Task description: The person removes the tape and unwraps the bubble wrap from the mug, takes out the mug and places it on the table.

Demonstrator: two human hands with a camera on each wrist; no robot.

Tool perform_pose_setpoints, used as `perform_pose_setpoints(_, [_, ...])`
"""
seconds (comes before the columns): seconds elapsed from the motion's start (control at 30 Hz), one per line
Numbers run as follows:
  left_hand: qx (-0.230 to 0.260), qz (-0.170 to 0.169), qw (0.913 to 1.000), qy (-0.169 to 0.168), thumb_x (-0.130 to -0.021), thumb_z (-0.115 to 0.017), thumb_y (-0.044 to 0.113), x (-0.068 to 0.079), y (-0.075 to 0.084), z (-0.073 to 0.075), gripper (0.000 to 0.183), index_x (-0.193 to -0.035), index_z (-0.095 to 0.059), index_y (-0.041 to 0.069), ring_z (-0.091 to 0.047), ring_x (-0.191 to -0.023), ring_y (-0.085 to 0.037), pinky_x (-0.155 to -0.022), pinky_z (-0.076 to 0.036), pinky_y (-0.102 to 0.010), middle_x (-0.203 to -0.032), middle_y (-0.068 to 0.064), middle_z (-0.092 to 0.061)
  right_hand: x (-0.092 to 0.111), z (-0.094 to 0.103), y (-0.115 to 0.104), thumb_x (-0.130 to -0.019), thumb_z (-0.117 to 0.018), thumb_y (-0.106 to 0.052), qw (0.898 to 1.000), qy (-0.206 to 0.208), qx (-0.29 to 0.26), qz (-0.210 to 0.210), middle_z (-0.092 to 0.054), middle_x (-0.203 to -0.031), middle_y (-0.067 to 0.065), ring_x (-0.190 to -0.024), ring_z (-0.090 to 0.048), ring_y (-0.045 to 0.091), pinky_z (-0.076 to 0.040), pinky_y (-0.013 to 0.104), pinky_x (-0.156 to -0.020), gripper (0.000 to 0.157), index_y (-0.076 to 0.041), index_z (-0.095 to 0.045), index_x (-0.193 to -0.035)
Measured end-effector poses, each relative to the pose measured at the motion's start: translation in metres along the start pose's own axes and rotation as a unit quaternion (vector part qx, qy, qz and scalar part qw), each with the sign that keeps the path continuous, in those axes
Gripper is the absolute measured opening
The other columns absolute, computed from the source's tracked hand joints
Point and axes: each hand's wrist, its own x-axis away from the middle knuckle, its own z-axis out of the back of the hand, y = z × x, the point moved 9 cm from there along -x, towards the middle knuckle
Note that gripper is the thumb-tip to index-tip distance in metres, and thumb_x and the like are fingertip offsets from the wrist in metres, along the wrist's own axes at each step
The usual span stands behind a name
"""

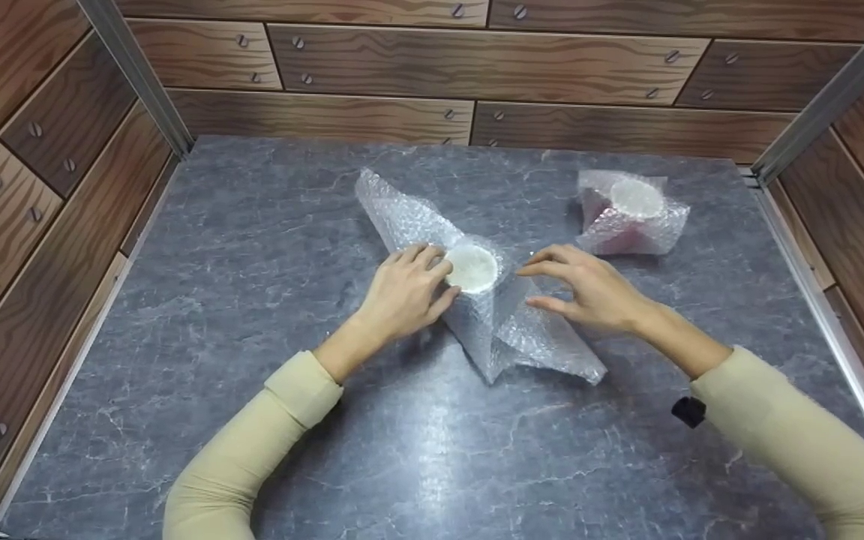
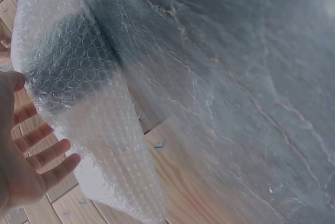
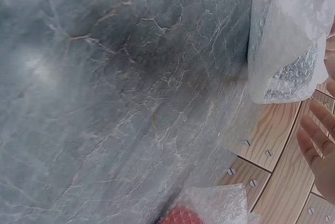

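A sheet of bubble wrap [image 1: 544,341] stands on the table around an upright object with a round whitish top [image 1: 472,268]. Through the wrap, the left wrist view shows a dark, rounded body [image 2: 73,64]; its kind is hidden. My left hand [image 1: 406,291] rests at the left side of the round top, fingertips and thumb at its rim, fingers loosely spread. On the other side, my right hand [image 1: 589,289] is raised beside the wrap with relaxed fingers, holding nothing. The wrap's loose ends stick out toward the back left and front right.
A second bubble-wrapped bundle [image 1: 631,214], reddish inside with a round pale top, stands at the back right. Wood-patterned walls [image 1: 372,64] and metal posts enclose the grey marbled table [image 1: 252,225]. A small black piece [image 1: 689,412] shows by the right sleeve.
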Motion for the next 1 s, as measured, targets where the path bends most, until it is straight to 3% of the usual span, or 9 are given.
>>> perform_pose_setpoints(0.37, [-0.009,-0.007,0.9998,0.018,-0.104,-0.059,0.046,0.001,0.002,0.002,0.033,-0.111,-0.07,0.016,-0.067,-0.128,-0.03,-0.103,-0.061,-0.045,-0.132,-0.006,-0.071,-0.023,-0.005,0.003,-0.093,-0.081,-0.03,1.0,0.012,0.008,0.02,-0.071,-0.132,0.011,-0.121,-0.067,0.034,-0.058,0.055,-0.104,0.04,-0.015,-0.074,-0.129])
perform_pose_setpoints(0.7, [-0.009,-0.007,0.9999,0.002,-0.105,-0.058,0.048,-0.001,0.002,0.003,0.035,-0.111,-0.07,0.015,-0.066,-0.129,-0.031,-0.104,-0.06,-0.046,-0.133,-0.006,-0.07,-0.034,-0.012,0.007,-0.093,-0.08,-0.027,1.0,0.007,0.002,0.01,-0.071,-0.13,0.011,-0.119,-0.067,0.033,-0.059,0.053,-0.102,0.035,-0.015,-0.076,-0.125])
perform_pose_setpoints(1.0, [0.011,-0.013,0.9998,-0.007,-0.102,-0.061,0.046,-0.006,0.001,0.004,0.034,-0.11,-0.071,0.014,-0.067,-0.123,-0.028,-0.095,-0.063,-0.044,-0.129,-0.007,-0.07,-0.038,-0.015,0.009,-0.095,-0.078,-0.032,1.0,0.009,0.005,0.005,-0.073,-0.124,0.009,-0.115,-0.068,0.03,-0.061,0.05,-0.098,0.029,-0.016,-0.077,-0.12])
